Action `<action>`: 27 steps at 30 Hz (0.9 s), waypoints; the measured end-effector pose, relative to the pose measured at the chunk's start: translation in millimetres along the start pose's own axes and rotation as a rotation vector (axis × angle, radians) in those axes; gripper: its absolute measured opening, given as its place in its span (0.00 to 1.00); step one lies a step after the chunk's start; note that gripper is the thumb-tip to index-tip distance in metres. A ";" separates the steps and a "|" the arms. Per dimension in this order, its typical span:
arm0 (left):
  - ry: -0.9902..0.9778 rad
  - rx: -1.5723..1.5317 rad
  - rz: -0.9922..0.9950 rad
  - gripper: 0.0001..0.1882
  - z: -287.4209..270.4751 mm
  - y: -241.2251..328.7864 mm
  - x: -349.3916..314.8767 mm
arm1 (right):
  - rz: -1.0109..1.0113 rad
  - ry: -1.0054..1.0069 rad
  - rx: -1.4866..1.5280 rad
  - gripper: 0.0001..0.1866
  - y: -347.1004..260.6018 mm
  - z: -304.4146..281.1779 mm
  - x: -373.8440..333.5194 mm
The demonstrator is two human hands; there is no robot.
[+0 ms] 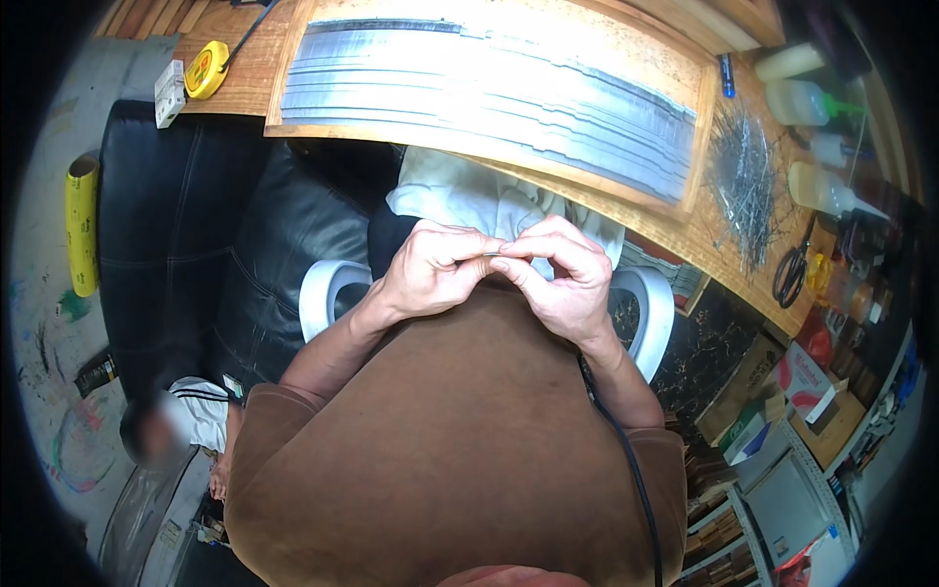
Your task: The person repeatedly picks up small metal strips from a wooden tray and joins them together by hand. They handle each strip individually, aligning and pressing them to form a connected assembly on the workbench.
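Fine fingertip work, seemingly, at frame centre
Left hand point(430, 270) and right hand point(567, 282) — thumbs closed toward forefingers — pinch a small thin piece point(492, 254) between them; next move likely calls for steady, light pressure.

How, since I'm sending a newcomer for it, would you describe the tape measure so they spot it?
Start at the wooden table and find the wide, wood-framed tray on it. Left of that tray, the tape measure lies beside a small white box. Its rounded yellow body and black strap set it apart from that angular box.
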State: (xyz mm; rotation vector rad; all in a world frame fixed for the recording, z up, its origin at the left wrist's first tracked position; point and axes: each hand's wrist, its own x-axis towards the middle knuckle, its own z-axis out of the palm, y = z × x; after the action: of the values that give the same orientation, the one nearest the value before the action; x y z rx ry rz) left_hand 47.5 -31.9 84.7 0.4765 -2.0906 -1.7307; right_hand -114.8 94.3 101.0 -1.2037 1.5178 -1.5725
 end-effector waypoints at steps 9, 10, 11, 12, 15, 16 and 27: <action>-0.013 0.010 -0.013 0.09 -0.2 4.4 -0.3 | 0.018 0.018 0.034 0.08 -1.5 0.6 0.0; -0.011 0.011 -0.009 0.09 0.0 4.3 -0.5 | 0.016 0.016 0.029 0.08 -1.6 0.5 0.0; -0.009 0.012 -0.005 0.09 0.1 4.0 -0.7 | 0.015 0.014 0.025 0.08 -1.7 0.3 0.0; -0.006 0.014 -0.002 0.09 0.3 3.7 -0.8 | 0.014 0.013 0.020 0.08 -1.8 0.0 0.0; -0.009 0.008 0.010 0.10 0.4 2.6 -1.1 | 0.010 0.008 0.015 0.08 -1.9 -0.3 0.0; -0.012 0.008 0.007 0.09 0.4 2.3 -1.5 | 0.013 0.008 0.019 0.08 -1.7 -0.3 -0.2; 0.004 0.008 0.028 0.09 1.5 0.8 -2.7 | 0.023 0.007 0.033 0.08 -1.5 -0.4 -1.3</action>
State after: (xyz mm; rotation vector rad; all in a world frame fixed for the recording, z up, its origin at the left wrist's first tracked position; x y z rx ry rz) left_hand 49.1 -29.2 85.0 0.4498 -2.0922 -1.7051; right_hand -114.5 95.8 102.3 -1.1600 1.4989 -1.5826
